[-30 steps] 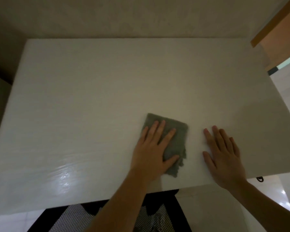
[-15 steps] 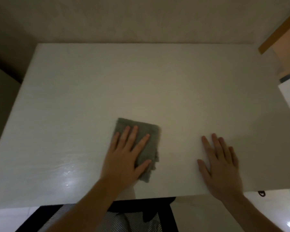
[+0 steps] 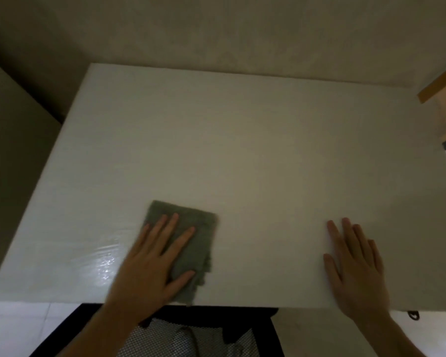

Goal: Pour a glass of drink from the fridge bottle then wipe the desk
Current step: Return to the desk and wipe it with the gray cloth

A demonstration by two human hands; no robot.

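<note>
A grey folded cloth [image 3: 198, 228] lies on the white desk [image 3: 242, 150] near its front edge, left of centre. My left hand [image 3: 152, 264] presses flat on the cloth with fingers spread. Further right, my right hand [image 3: 355, 269] rests flat on the bare desk surface, fingers together, holding nothing. No bottle or glass is in view.
A wet, shiny streak [image 3: 103, 264] shows on the desk left of the cloth. A black mesh chair [image 3: 191, 336] sits under the front edge. A wall runs behind the desk, and a wooden-edged piece of furniture [image 3: 438, 86] stands at the right.
My left hand has slid the cloth to the left along the front of the desk. My right hand has stayed flat in about the same spot.
</note>
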